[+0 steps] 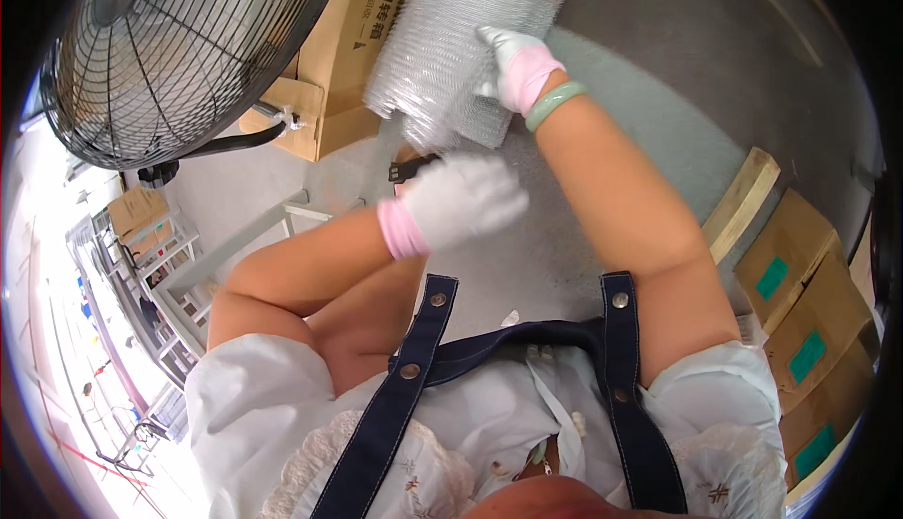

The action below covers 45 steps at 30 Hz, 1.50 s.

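Observation:
A thick stack of clear, ridged plastic sheets (451,25) slants across the upper middle, beside a tall cardboard box. My right hand (519,63), in a white glove with a pink cuff, is at the stack's right edge. Its fingers and thumb are apart, and one finger stretches over the plastic. Below the stack is my left hand (467,201), gloved the same way and separate from the plastic. Motion smears its fingers, so I cannot make out whether they hold anything. A pale green bangle (555,105) circles my right wrist.
A large black fan (179,49) fills the upper left, close to the cardboard box (343,58). Metal frames (188,275) stand at left. On the right are a wooden beam (743,201) and several brown cartons (790,246) with green patches.

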{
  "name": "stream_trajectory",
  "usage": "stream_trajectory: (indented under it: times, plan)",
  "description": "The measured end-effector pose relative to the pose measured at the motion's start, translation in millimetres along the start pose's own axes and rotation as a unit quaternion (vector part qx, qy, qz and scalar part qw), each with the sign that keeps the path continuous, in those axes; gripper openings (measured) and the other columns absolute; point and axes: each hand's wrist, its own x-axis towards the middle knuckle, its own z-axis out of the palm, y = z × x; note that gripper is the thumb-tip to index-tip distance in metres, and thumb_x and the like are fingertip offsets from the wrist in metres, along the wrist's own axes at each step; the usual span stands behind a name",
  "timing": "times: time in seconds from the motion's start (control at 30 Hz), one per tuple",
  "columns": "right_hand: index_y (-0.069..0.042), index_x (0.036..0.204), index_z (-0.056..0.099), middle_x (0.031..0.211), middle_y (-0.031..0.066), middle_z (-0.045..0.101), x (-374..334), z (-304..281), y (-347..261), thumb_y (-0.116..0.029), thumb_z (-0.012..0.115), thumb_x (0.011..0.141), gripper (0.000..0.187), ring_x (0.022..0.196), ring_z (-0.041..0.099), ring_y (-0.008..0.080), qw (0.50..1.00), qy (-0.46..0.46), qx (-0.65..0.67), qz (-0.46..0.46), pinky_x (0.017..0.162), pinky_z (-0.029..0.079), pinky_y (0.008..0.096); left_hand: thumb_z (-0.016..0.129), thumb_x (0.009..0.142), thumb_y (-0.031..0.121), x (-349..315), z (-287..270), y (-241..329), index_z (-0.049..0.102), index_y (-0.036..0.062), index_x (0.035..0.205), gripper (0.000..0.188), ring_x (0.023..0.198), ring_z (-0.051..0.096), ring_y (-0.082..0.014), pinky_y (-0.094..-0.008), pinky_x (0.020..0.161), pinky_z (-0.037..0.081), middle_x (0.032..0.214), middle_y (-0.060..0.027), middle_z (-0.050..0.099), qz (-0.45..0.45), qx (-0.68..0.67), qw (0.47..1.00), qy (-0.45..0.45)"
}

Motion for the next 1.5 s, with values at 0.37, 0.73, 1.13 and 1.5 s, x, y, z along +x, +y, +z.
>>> stream_trajectory:
  times: [0.37,0.73,1.13,1.5]
  plan:
    - [0.002,0.139,0.048,0.144,0.0164,0.05,43.0,-34.8,13.6,-0.017,0.054,0.101,0.043,0.128,0.052,0.0304,0.991,0.009,-0.101,-0.088,0.108,0.047,0.0445,0.057,0.093,0.029,28.4,74.4,-34.0,0.051,-0.0022,0.129,0.048,0.11,0.058,-0.0463,-0.051,0.095,0.046,0.117,-0.0312,0.06,-0.453,-0.165,0.865,0.138]
    - [0.001,0.127,0.06,0.125,0.0141,0.064,-17.8,-21.6,-33.4,-0.013,0.057,0.098,0.033,0.116,0.061,0.0263,0.979,-0.029,0.131,-0.151,0.104,0.047,0.038,0.047,0.098,0.047,38.3,81.7,-87.8,0.033,0.0119,0.154,0.068,0.145,0.029,-0.0361,-0.0563,0.117,0.02,0.157,-0.0152,0.035,-0.439,-0.101,0.893,0.022]
    - [0.008,0.141,0.041,0.137,0.015,0.055,-222.5,-152.0,-79.5,-0.018,0.061,0.094,0.057,0.124,0.054,0.0237,0.92,0.058,-0.112,-0.372,0.109,0.04,0.0365,0.055,0.092,0.054,52.9,69.4,-88.2,0.046,0.0168,0.146,0.066,0.148,0.021,-0.0435,-0.0654,0.115,0.021,0.16,-0.0199,0.027,-0.495,0.019,0.862,-0.105]
    - [0.005,0.14,0.047,0.13,0.0106,0.06,-366.2,-164.6,-37.5,-0.013,0.068,0.091,0.056,0.118,0.058,0.0224,0.908,0.139,0.01,-0.396,0.106,0.043,0.036,0.068,0.09,0.042,212.2,-164.6,54.1,0.032,-0.0068,0.147,0.084,0.133,0.047,-0.0384,-0.0406,0.113,0.035,0.14,-0.0287,0.051,-0.228,-0.439,0.851,0.174]
